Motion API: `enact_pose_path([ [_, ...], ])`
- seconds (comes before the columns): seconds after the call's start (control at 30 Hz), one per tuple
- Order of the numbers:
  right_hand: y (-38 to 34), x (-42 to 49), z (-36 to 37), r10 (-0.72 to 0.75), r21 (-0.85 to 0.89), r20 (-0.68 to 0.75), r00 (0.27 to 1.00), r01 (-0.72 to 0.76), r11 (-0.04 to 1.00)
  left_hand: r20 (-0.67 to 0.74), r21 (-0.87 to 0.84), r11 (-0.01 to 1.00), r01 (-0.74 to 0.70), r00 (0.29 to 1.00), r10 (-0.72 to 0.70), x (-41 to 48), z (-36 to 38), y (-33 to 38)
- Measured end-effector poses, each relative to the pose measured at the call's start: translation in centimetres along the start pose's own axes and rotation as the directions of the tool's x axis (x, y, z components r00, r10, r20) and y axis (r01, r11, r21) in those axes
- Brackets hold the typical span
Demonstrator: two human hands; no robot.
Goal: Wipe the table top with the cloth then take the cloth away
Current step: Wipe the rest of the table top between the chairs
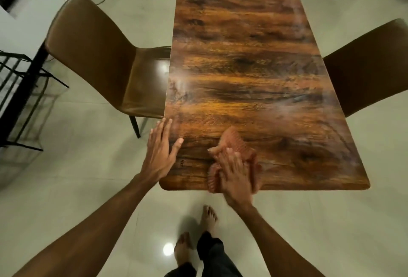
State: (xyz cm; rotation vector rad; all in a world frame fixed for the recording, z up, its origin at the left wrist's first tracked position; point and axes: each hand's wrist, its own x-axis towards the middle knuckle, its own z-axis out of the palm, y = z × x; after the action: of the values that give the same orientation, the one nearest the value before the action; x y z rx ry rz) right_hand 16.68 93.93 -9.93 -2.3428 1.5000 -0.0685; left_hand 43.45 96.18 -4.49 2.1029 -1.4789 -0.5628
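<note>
**While wiping, cloth nearing the edge**

While the left hand is lying flat and empty at the surface corner, the right hand is pressing the pink cloth down — palm flat, not clenched. Cloth is overhanging the near edge — it could slip to the floor.

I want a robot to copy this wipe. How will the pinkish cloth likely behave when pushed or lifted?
The cloth looks floppy: it lies bunched and folded under the right hand, so it would probably drape when lifted. Its ribbed weave may drag slightly on the glossy table top. Pushed from one edge, it likely crumples rather than slides flat.
</note>
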Motion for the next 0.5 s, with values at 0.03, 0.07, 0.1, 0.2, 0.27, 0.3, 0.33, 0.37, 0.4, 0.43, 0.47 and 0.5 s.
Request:
enact_pose_path([
  [0.03, 0.7, 0.0, -0.5, 0.124, 0.017, -0.005, 0.992, -0.124, 0.992, 0.0, -0.007, 1.0, -0.003, 1.0, 0.003, -0.6, 0.1, 0.1],
  [0.07, 0.1, 0.3, -0.6, 0.21, 0.033, -0.003, 0.978, -0.21, 0.977, 0.006, -0.018, 1.0, -0.008, 1.0, 0.008, -0.9, 0.2, 0.3],
  [0.1, -1.3, 0.4, -0.4, 0.219, 0.036, -0.005, 0.976, -0.219, 0.975, 0.014, -0.029, 0.999, -0.013, 1.0, 0.014, -1.5, 0.5, 0.7],
  [0.2, -5.8, -0.6, 1.8, -0.173, 0.016, 0.121, 0.977, 0.173, 0.985, 0.03, -0.033, 0.998, -0.046, 0.998, 0.047, -2.5, 1.5, 2.3],
  [0.27, -5.4, -1.3, 2.2, -0.345, -0.013, 0.168, 0.923, 0.352, 0.936, 0.025, -0.032, 0.998, -0.053, 0.998, 0.054, -2.8, 1.9, 3.2],
  [0.3, -3.9, -1.3, 1.5, -0.324, -0.01, 0.146, 0.935, 0.329, 0.944, 0.017, -0.02, 0.998, -0.057, 0.998, 0.057, -2.9, 2.1, 3.6],
  [0.33, -1.7, -1.4, 0.7, -0.248, 0.002, 0.113, 0.962, 0.25, 0.968, 0.008, 0.0, 0.998, -0.063, 0.998, 0.063, -3.0, 2.5, 4.1],
  [0.37, 0.7, -1.6, -0.4, -0.15, 0.011, 0.076, 0.986, 0.149, 0.989, 0.0, 0.018, 0.997, -0.071, 0.997, 0.071, -3.1, 2.8, 4.6],
  [0.4, 3.4, -1.9, -1.6, -0.04, 0.011, 0.046, 0.998, 0.04, 0.999, -0.005, 0.021, 0.997, -0.075, 0.997, 0.075, -3.2, 3.1, 4.9],
  [0.43, 6.4, -2.2, -3.0, 0.074, 0.011, 0.028, 0.997, -0.074, 0.997, -0.002, 0.009, 0.997, -0.074, 0.997, 0.074, -3.2, 3.6, 5.5],
  [0.47, 8.8, -2.4, -4.2, 0.175, 0.029, 0.014, 0.984, -0.175, 0.984, 0.006, -0.01, 0.998, -0.07, 0.998, 0.07, -3.2, 4.0, 5.9],
  [0.5, 10.8, -2.5, -5.2, 0.258, 0.058, 0.006, 0.966, -0.258, 0.964, 0.014, -0.02, 0.998, -0.066, 0.998, 0.067, -3.2, 4.6, 6.6],
])
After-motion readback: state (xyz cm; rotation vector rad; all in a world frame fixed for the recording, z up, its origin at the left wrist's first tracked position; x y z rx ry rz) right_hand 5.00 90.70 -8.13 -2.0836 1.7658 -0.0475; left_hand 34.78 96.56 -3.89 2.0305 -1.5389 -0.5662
